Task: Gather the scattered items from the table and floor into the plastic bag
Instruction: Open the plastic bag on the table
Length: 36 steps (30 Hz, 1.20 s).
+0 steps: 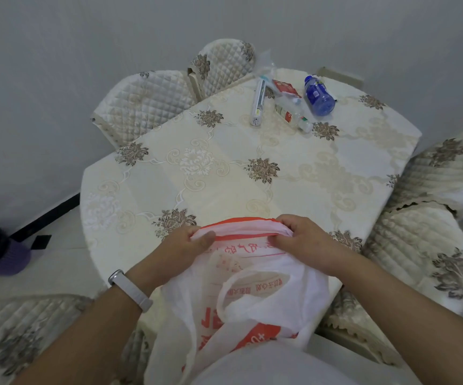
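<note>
- The plastic bag [241,295] is lying thin, crinkled and half see-through at the near edge of the table [224,168], white with orange-red print and an orange band along its far rim; its lower part is hanging off the edge toward the person.
- The left hand [186,245] is pinching the left end of the bag's rim, thumb on top, so that grip is clenched on the film; a pale band is sitting on that wrist.
- The right hand [302,240] is gripping the right end of the same rim, fingers curled over the bunched plastic.
- The table is wearing a glossy cream cloth with embossed scrolls and brown-grey flower clusters (the weave is catching the light).
- At the far right of the table, well apart from the bag, a blue bottle [318,96] is lying on its side, near a clear bottle [294,115], a long white tube [258,102] and a red packet [286,88]; crumpled clear wrap is sitting just beyond them.
- Quilted cream chair covers [147,104] are ringing the table, diamond-stitched at the far left and ribbed at the right.
- A plain grey-white wall is standing behind, with pale floor and a dark skirting at the left.
</note>
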Each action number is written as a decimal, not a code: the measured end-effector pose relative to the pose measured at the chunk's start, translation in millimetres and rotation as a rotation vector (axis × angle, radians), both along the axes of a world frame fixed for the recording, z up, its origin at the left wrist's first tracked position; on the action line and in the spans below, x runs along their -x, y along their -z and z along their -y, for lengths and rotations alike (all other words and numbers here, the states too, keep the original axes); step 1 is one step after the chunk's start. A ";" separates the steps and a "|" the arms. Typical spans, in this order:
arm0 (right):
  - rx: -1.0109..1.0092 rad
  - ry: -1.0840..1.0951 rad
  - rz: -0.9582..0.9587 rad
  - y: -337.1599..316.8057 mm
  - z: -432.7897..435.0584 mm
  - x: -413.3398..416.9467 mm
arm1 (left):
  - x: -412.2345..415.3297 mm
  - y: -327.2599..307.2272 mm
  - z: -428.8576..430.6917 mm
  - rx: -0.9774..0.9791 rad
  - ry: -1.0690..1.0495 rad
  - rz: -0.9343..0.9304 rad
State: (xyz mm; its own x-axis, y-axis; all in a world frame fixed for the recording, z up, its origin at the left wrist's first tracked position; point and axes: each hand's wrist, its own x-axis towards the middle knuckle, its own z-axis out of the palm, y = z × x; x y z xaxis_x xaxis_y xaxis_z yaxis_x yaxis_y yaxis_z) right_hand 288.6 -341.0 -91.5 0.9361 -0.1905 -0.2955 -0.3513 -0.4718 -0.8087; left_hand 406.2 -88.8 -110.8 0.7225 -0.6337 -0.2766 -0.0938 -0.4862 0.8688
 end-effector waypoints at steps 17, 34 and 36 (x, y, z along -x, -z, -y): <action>0.267 0.001 -0.151 27.6 19.5 12.0 | -12.8 27.8 3.7 -0.340 0.269 0.181; -0.055 0.181 -0.094 48.4 37.3 15.8 | -20.8 38.5 18.8 -0.069 -0.106 0.151; -0.014 0.179 -0.083 55.5 39.7 13.7 | -25.1 46.7 21.0 -0.171 -0.016 0.215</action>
